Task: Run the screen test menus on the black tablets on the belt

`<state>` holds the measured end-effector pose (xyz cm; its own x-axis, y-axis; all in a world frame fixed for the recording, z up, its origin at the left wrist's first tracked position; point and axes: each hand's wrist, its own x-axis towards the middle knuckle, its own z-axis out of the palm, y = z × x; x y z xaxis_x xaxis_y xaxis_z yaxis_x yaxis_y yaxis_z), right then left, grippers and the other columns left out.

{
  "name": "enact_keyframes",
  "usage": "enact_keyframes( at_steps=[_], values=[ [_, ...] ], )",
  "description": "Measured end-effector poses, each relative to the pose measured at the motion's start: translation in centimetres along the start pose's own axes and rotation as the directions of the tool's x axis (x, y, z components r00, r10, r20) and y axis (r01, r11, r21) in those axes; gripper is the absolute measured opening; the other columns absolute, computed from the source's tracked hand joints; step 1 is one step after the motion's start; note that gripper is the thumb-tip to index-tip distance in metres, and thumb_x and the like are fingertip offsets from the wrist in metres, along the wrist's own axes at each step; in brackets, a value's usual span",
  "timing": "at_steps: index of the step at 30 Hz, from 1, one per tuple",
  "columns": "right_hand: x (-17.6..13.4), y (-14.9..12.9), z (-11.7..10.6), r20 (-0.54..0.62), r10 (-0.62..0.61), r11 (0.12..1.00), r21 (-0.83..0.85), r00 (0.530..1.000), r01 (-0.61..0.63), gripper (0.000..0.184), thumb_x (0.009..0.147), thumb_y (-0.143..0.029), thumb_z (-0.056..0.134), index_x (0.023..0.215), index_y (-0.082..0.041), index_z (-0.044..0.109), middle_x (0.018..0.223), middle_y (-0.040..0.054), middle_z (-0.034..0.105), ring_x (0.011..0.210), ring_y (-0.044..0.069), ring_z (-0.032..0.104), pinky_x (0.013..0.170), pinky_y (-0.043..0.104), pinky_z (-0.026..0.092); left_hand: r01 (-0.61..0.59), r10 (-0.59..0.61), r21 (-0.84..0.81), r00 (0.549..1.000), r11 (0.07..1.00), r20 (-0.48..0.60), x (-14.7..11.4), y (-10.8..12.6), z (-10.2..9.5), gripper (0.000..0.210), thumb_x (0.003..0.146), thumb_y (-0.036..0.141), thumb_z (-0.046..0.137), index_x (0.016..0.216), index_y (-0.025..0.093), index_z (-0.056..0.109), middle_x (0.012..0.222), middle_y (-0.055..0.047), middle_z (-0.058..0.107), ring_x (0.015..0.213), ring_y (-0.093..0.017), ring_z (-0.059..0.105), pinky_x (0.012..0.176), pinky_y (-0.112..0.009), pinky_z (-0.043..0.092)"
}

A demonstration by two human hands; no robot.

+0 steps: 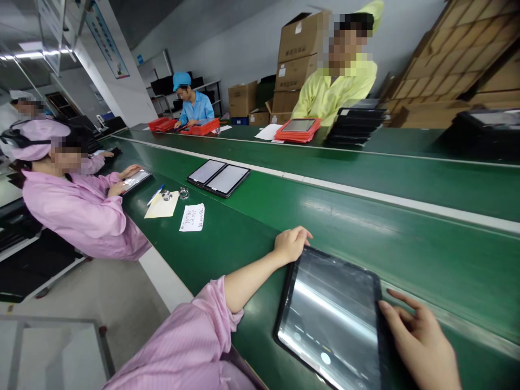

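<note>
In the head view a large black tablet (331,314) lies face up on the green bench in front of me, glare streaking across its glossy screen. My left hand (291,245) is closed around the tablet's far left corner; the undersides of its fingers are hidden. Beside the right edge is my right hand (422,336), its thumb tip against the rim. The index finger of that hand stretches out past the edge, and the other fingers are loosely bent with nothing visible between them.
Two tablets (219,177) lie side by side further along the bench (239,227). Left of them are a handwritten note (192,218), yellow paper (162,205) and tape rolls. A co-worker in pink (81,206) handles a tablet. Across stand red stacks (298,130) and black stacks (355,125).
</note>
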<state>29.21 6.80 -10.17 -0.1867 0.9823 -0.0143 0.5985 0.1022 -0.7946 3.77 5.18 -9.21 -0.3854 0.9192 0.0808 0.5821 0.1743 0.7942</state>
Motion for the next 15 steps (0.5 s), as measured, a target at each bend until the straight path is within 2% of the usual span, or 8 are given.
enact_keyframes(
  at_steps=[5, 11, 13, 15],
  values=[
    [-0.3, -1.2, -0.2, 0.02, 0.069, 0.998, -0.001, 0.997, -0.069, 0.083, 0.062, -0.072, 0.048, 0.122, -0.016, 0.057, 0.068, 0.0045, 0.066, 0.063, 0.024, 0.06, 0.063, 0.034, 0.046, -0.008, 0.008, -0.004, 1.0, 1.0, 0.001, 0.0, -0.1, -0.1, 0.041, 0.103, 0.031, 0.025, 0.103, 0.024, 0.065, 0.091, 0.002, 0.075, 0.092, -0.014, 0.067, 0.088, -0.024, 0.048],
    [-0.5, -1.7, -1.1, 0.028, 0.058, 0.997, -0.058, 0.998, -0.056, 0.078, 0.067, -0.069, 0.045, 0.122, -0.016, 0.055, 0.07, 0.0059, 0.067, 0.061, 0.024, 0.06, 0.062, 0.035, 0.047, 0.004, -0.004, 0.012, 1.0, 1.0, 0.008, 0.0, 0.0, -0.1, 0.041, 0.103, 0.031, 0.024, 0.104, 0.024, 0.065, 0.094, 0.002, 0.075, 0.094, -0.014, 0.067, 0.089, -0.024, 0.048],
    [-1.9, -1.8, -2.0, -0.036, -0.036, 0.994, -0.105, 0.999, 0.032, 0.07, 0.074, -0.066, 0.046, 0.124, -0.019, 0.053, 0.069, 0.0039, 0.064, 0.059, 0.023, 0.06, 0.06, 0.035, 0.047, 0.011, -0.011, 0.014, 1.0, 1.0, 0.011, -0.1, 0.0, 0.0, 0.042, 0.104, 0.032, 0.023, 0.105, 0.024, 0.065, 0.095, 0.002, 0.075, 0.094, -0.014, 0.067, 0.089, -0.023, 0.047],
    [-4.5, -2.0, -2.7, -0.061, -0.253, 0.959, -0.15, 0.966, 0.241, 0.055, 0.083, -0.063, 0.049, 0.122, -0.025, 0.055, 0.068, 0.0012, 0.061, 0.057, 0.021, 0.059, 0.059, 0.034, 0.047, 0.012, -0.012, 0.006, 1.0, 1.0, 0.003, -0.1, 0.0, 0.2, 0.042, 0.104, 0.033, 0.023, 0.105, 0.024, 0.065, 0.093, 0.002, 0.075, 0.093, -0.014, 0.067, 0.089, -0.024, 0.048]
  ],
)
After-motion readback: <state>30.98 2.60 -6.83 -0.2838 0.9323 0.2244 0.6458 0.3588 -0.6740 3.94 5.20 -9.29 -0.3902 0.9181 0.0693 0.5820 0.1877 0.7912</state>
